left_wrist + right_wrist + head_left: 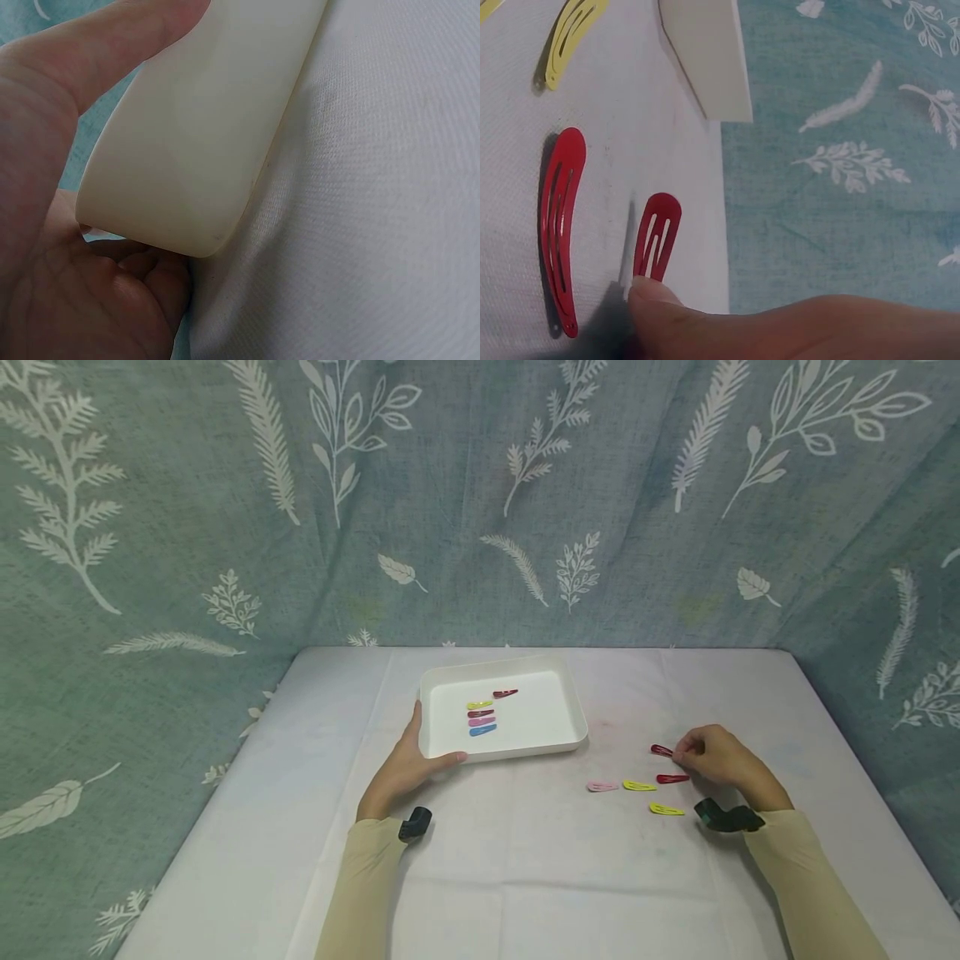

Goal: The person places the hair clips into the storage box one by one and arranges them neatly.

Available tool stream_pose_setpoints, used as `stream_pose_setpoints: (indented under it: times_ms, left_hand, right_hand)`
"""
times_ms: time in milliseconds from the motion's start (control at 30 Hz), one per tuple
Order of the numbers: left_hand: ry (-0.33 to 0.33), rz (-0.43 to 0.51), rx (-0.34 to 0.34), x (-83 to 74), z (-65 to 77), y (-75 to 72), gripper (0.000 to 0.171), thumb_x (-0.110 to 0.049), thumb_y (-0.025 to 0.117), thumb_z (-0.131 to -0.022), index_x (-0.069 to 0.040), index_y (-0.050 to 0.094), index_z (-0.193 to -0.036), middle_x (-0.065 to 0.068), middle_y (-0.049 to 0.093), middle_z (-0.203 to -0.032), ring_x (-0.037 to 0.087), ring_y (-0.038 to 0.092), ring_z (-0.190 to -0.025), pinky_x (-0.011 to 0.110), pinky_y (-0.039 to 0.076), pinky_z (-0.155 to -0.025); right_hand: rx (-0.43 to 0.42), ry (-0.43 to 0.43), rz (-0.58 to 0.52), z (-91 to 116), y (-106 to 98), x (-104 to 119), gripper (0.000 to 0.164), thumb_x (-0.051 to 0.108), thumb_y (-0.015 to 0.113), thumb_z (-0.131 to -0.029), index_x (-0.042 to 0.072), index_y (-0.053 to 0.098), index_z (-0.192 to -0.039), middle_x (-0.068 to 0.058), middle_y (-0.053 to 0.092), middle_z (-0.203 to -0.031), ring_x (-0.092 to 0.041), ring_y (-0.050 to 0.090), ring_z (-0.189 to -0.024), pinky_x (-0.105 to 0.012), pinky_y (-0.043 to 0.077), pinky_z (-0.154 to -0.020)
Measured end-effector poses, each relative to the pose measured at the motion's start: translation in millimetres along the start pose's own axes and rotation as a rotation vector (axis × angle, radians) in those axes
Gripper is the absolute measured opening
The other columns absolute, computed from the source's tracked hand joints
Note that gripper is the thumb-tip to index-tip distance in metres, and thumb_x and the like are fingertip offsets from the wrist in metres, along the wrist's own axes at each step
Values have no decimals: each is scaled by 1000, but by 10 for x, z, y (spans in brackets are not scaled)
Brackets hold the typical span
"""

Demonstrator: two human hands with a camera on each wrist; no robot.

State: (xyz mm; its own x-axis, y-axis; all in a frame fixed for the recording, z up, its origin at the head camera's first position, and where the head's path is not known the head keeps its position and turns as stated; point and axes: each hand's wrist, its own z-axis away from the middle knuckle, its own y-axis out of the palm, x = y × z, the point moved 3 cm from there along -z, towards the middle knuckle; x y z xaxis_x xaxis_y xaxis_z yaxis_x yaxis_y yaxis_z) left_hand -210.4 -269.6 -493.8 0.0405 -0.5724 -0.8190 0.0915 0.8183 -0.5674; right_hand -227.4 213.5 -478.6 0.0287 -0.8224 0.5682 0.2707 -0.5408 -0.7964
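My left hand grips the near left corner of a white tray, thumb along the front rim and fingers by the left side. In the left wrist view the thumb lies over the tray wall, with curled fingers by the corner. Inside the tray, a yellow, a dark red, a pink and a blue snap hair clip lie in a column, with another dark red clip apart from them. My right hand pinches the narrow end of a dark red hair clip, held above the cloth.
Near the right hand lie a red clip, a yellow clip, a pink clip and a second yellow clip. A white cloth covers the table. Leaf-patterned curtains stand behind and at both sides.
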Motion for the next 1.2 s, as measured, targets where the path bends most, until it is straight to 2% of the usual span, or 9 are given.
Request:
stream_pose_setpoints:
  times_ms: [200,533,800,1200]
  left_hand:
    - [-14,-5,3,25,-17,4,140,-61,87,-73,-27,-11,-167,2,5,-177,29,13,-163,61,19,-129]
    - [8,16,0,23,-13,6,140,-60,88,-73,-28,-10,-167,1,8,-176,27,16,-162,61,19,-129]
    - [-7,8,3,16,-10,1,141,-62,88,-73,-27,-11,-167,1,6,-177,27,13,-163,60,18,-129]
    - [-15,3,5,15,-3,0,141,-63,87,-73,-26,-11,-167,1,5,-177,26,12,-163,59,18,-130]
  right_hand:
    - [-7,1,-9,-10,-2,-18,10,6,65,-97,-3,69,-97,-13,64,-87,-23,56,-81,-30,47,-68]
    - [-42,6,-94,10,-21,15,16,7,66,-98,-7,70,-107,-18,67,-93,-24,58,-82,-29,54,-63]
    - [-91,10,-145,-9,-34,10,21,10,67,-99,-6,69,-113,-22,69,-101,-26,59,-86,-29,52,-67]
    - [-83,46,-223,-18,-35,31,25,12,64,-102,-4,69,-120,-24,70,-115,-28,59,-92,-26,51,-70]
